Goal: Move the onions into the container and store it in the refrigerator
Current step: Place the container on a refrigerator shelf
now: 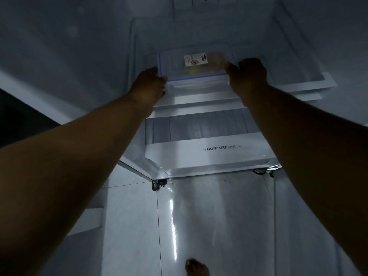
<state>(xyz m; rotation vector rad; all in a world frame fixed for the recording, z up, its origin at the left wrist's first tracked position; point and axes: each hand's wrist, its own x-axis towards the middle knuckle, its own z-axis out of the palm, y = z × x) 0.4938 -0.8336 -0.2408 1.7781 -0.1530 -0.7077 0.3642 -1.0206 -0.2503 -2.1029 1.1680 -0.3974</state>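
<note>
Dimly lit, the scene gives little away: the refrigerator (209,108) interior is grey-blue and soft, and the container (194,65) on its shelf (197,99) is a clear box whose contents blur behind the lid. Pale rounded shapes show through the plastic, probably the onions (216,57), though their number cannot be made out. A white label (194,60) sits on the lid, its print too small to read. The lid's blue seal line runs along the container's near and left edges.

Below the container, the shelf's white front edge crosses the compartment, and beneath that a drawer (207,150) carries the words MOISTURE SHIELD. To the right of the container, door bins (298,76) stand on the open door. Under the refrigerator lies a glossy tiled floor (199,216) with a bright streak of reflection, and a bare foot (197,267) is cut off by the lower frame edge.

Both forearms reach in and cover much of the shelf's ends. The left hand (151,82) presses against the container's near left corner, fingers curled at the rim. The right hand (249,73) is clenched around the near right corner, thumb on the lid. The container rests between the two grips, inside the refrigerator.
</note>
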